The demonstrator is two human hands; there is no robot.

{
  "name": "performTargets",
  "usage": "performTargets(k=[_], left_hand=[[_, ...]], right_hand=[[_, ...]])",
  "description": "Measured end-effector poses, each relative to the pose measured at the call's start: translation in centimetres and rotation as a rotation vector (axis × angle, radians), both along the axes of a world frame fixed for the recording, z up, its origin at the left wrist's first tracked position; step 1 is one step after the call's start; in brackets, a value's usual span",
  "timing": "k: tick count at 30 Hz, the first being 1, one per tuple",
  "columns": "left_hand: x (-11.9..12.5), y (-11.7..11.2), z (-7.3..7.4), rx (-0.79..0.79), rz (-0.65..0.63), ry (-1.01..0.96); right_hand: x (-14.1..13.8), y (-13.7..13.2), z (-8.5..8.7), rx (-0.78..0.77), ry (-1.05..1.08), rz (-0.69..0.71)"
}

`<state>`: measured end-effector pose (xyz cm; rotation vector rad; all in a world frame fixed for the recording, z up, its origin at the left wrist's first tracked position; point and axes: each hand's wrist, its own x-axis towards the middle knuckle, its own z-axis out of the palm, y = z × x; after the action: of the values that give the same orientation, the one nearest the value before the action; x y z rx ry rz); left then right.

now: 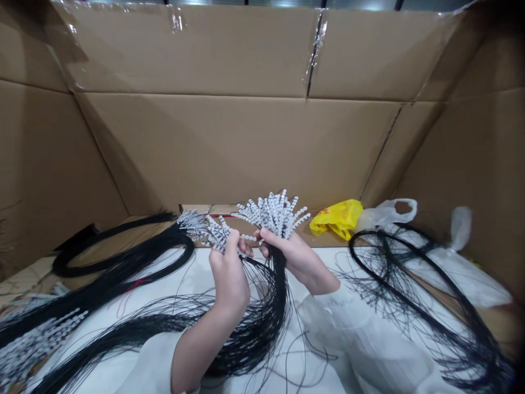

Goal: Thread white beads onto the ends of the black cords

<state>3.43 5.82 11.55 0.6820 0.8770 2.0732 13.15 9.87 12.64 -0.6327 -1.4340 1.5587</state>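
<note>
My left hand (232,268) is closed on a small bunch of black wires whose ends carry strung white beads or number markers (217,232). Beside it, my right hand (287,251) grips a thicker bundle of black wires (275,306), just under its fan of white-tipped ends (279,213). The fingertips of both hands nearly meet, with a short white-tipped strand between them. Below the hands, the black wires curve down and sweep left across the white surface. Fingers partly hide the gripped wires.
More black wire bundles (123,273) lie at left, one tied with red string (137,284). A yellow plastic bag (338,219) and clear bags (455,273) rest at right beside a looped black bundle (426,306). Tall cardboard walls (238,148) enclose the back and sides.
</note>
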Motion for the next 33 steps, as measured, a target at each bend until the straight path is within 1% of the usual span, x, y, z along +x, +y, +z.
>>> performTargets(k=[2, 4, 7, 9, 13, 15, 17, 20, 22, 24, 27, 29, 33], left_hand=[[-0.04, -0.11, 0.30, -0.026, 0.000, -0.072], [0.00, -0.13, 0.49, -0.047, -0.043, -0.130], [0.10, 0.04, 0.52, -0.020, -0.133, -0.198], [0.10, 0.28, 0.40, 0.000, -0.160, -0.208], [-0.23, 0.70, 0.06, -0.032, -0.158, -0.168], [-0.45, 0.72, -0.02, -0.055, -0.133, -0.165], [-0.61, 0.62, 0.04, -0.054, -0.116, -0.174], [-0.71, 0.48, 0.28, -0.029, -0.112, -0.214], [-0.72, 0.49, 0.43, -0.047, -0.093, -0.250], [-0.74, 0.55, 0.50, -0.072, -0.094, -0.265], [-0.78, 0.64, 0.51, -0.044, -0.178, -0.259], [-0.76, 0.63, 0.50, -0.027, -0.213, -0.251], [-0.58, 0.48, 0.55, -0.022, -0.177, -0.212]], right_hand=[[-0.02, 0.11, -0.10, -0.036, 0.041, -0.079], [-0.06, 0.18, -0.21, -0.035, 0.038, -0.094], [-0.04, 0.12, -0.17, -0.016, 0.007, -0.024], [0.05, 0.00, 0.02, 0.003, -0.015, 0.036], [0.31, -0.19, 0.46, 0.076, -0.093, 0.138], [0.39, -0.16, 0.49, 0.097, -0.112, 0.148], [0.40, 0.01, 0.33, 0.072, -0.100, 0.075], [0.34, 0.39, -0.01, -0.015, -0.011, -0.126], [0.34, 0.55, -0.11, -0.053, 0.022, -0.176], [0.40, 0.56, -0.06, -0.054, -0.008, -0.149], [0.52, 0.40, 0.06, -0.016, -0.051, -0.075], [0.61, 0.26, 0.09, 0.008, -0.070, -0.044], [0.78, -0.14, 0.28, 0.069, -0.144, 0.007]])
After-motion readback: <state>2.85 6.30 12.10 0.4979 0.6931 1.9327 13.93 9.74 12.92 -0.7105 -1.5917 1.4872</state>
